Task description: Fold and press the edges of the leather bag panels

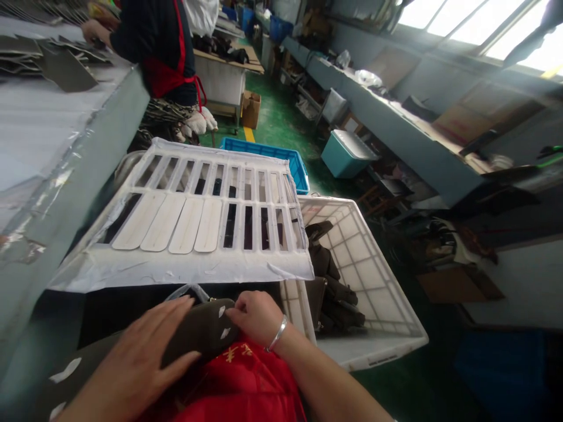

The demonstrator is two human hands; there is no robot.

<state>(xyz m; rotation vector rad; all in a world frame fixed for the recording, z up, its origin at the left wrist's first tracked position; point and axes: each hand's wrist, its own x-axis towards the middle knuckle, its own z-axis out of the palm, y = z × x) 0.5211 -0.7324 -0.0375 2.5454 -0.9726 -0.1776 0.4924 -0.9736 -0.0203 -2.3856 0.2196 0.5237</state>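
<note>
A dark olive-grey padded piece, perhaps part of a bag, lies across my lap with small white tabs stuck on it. My left hand rests on this piece with its fingers stretched out and the thumb apart. At the piece's right end, my right hand has its fingers curled in a pinch on the edge. A silver bangle circles the right wrist. Just beyond both hands is a white slotted rack; several pale rounded strips lie in its front row.
To the right stands a white crate holding dark pieces. A blue crate sits behind the rack. The worktable at left carries stacked grey sheets, where another person stands. A long bench runs along the windows.
</note>
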